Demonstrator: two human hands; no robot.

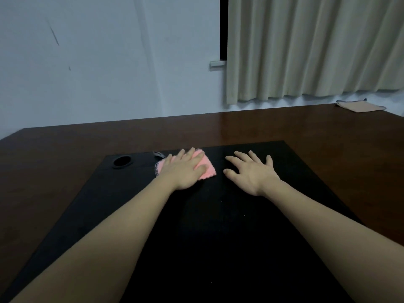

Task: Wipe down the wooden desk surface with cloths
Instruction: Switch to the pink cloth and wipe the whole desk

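Observation:
A pink cloth (pixel 206 168) with a grey stitched edge lies on the black panel (pixel 218 226) set into the dark brown wooden desk (pixel 284 125). My left hand (pixel 185 169) lies flat on the cloth with straight fingers, covering most of it. To its right my right hand (pixel 251 171) rests palm down on the black panel, fingers spread, holding nothing. A second, beige cloth (pixel 350 105) lies folded at the desk's far right corner.
A round cable hole (pixel 122 161) sits in the black panel's far left corner. A pale wall (pixel 98 62) stands behind the desk. Cream curtains (pixel 306 47) hang at the back right, ending just above the desk's rear edge.

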